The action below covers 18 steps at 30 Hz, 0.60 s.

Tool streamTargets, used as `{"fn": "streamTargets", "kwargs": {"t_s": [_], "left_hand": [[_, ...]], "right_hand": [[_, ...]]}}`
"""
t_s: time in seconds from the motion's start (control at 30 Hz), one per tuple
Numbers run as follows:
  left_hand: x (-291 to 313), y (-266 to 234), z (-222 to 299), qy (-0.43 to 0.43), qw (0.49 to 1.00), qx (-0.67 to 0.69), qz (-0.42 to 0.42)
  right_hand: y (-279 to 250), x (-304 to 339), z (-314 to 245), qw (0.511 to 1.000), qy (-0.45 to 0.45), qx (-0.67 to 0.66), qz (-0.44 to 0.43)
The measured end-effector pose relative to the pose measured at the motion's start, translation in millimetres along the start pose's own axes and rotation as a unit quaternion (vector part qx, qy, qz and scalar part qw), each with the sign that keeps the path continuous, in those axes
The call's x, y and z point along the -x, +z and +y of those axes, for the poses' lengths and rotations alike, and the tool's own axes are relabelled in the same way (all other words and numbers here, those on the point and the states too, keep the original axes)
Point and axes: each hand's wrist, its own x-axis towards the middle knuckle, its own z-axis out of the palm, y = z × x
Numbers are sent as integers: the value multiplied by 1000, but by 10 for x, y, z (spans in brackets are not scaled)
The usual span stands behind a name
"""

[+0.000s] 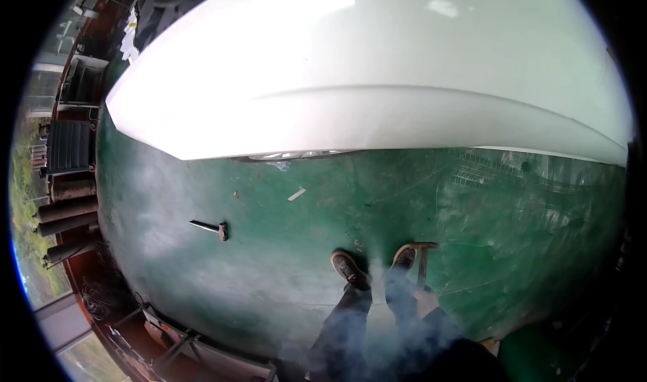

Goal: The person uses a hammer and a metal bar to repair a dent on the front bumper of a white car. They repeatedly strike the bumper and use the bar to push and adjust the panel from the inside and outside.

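My right hand [426, 303] hangs low at the right of my legs, its fingers closed round the handle of a hammer [422, 266]. The hammer points away from me, its narrow head crosswise beside the toe of my right shoe. Bluish smoke blurs part of the hand and my legs. My left hand is nowhere in the picture. Ahead of me a large white car body panel [350, 119] fills the upper part of the view. A second hammer [223, 231], with a blocky head and a dark handle, lies on the floor to the left.
Part of a wheel [296, 156] shows beneath the panel's edge. A pale strip [296, 194] and a small brownish bit [236, 194] lie on the green floor [283, 247]. Gas cylinders [67, 210] and a dark tool cabinet [71, 146] line the left wall by the windows.
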Motion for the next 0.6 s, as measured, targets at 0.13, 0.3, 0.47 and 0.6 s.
{"fn": "streamTargets", "kwargs": {"t_s": [0.13,0.3,0.47,0.6], "left_hand": [[130,-261,57,29,999,16,43],[392,-598,266,63,992,19,111],[818,-1045,423,69,962,0,264],[1588,-2147,132,-18,838,-93,538]], "right_hand": [[-39,-52,-242,998,10,56,19],[226,-140,-299,989,-30,143,1],[432,-108,-312,983,10,181,-14],[505,-29,-271,986,4,155,-64]]}}
